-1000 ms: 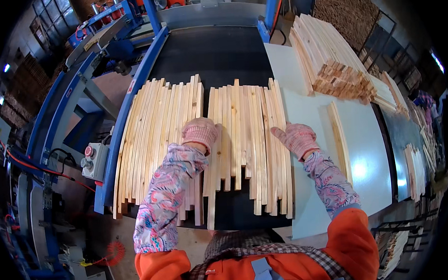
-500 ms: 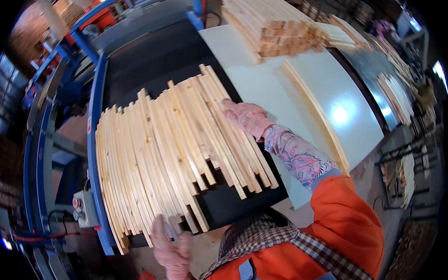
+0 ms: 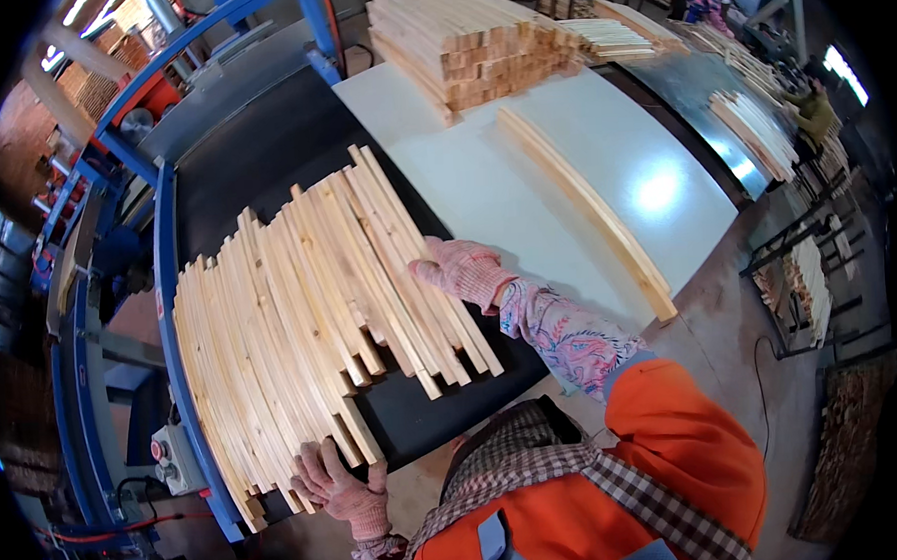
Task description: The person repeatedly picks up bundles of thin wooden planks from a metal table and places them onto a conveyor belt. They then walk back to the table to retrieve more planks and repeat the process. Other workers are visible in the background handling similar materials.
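Note:
Several long pale wooden slats (image 3: pixel 300 316) lie side by side on a black conveyor belt (image 3: pixel 253 148). My left hand (image 3: pixel 339 487), in a pink knit glove, grips the near ends of the slats at the belt's front edge. My right hand (image 3: pixel 460 269), also gloved, presses flat against the right side of the slat bundle, fingers apart. My patterned sleeve and orange vest fill the lower right.
A white table (image 3: pixel 525 187) right of the belt carries a single long slat (image 3: pixel 586 209) and a tall stack of slats (image 3: pixel 468 34) at its far end. Blue machine frame (image 3: pixel 170 322) with a button box (image 3: pixel 171 457) runs along the left. More slats lie on a metal surface (image 3: pixel 752 117) far right.
My left hand has slid along the near slat ends and closed on them. My right hand stays against the bundle's right side. The view has tilted slightly.

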Available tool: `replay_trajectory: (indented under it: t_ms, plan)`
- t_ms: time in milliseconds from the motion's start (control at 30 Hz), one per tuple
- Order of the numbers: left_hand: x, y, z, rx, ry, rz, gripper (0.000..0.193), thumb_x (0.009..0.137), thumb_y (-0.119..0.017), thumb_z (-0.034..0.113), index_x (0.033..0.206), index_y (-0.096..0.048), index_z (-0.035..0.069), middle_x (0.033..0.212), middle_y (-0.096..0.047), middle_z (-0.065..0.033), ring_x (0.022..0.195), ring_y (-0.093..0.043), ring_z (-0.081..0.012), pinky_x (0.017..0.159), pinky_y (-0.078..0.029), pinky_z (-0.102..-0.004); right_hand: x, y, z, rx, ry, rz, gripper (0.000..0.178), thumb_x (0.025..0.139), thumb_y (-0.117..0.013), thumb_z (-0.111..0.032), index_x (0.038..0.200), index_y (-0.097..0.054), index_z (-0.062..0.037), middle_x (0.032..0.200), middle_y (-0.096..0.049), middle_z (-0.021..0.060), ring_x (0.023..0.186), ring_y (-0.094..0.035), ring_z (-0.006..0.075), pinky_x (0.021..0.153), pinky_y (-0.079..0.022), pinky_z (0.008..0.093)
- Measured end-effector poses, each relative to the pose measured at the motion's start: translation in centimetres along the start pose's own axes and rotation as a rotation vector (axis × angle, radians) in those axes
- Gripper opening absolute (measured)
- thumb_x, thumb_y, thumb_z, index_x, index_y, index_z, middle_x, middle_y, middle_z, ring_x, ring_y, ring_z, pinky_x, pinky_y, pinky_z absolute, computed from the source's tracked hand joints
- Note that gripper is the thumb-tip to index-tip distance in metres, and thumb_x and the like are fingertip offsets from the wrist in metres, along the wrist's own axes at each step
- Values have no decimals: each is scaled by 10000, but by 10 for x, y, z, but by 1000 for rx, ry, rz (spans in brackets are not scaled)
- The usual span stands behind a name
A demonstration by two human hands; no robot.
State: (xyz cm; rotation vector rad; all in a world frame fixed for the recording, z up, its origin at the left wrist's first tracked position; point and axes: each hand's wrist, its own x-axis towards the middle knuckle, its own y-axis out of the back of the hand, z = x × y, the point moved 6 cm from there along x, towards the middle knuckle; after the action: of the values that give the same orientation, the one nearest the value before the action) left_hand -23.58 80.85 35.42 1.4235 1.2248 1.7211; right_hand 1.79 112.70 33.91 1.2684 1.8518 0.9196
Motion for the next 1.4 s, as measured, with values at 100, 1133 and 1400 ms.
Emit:
replay_trajectory:
  t_ms: [100,1133,1400]
  plan:
    - [-8,14,-9,-83,4,7,842,868,-614,651,1470,-475,79,1540,-390,-216,1424,-351,-436,1190,-228,-575,-15,47,7,-91,65,92,675,937,-508,-589,1428,-509,-126,1369,-606,172,1275,-567,359,1038,-455,509]
    - [33,-1,82,-131,80,8,545,938,-586,439,1355,-602,88,1458,-484,-200,1381,-406,-409,1206,-209,-573,101,14,-4,216,323,210,478,968,-551,-419,1346,-591,-128,1587,-303,268,1379,-417,464,1160,-366,453]
    - [1,22,41,-264,83,114,493,946,-564,412,1303,-613,75,1435,-499,-220,1361,-413,-451,1187,-247,-592,80,52,-47,-100,273,7,619,976,-530,-458,1482,-457,-108,1607,-265,264,1438,-353,442,1187,-323,463]
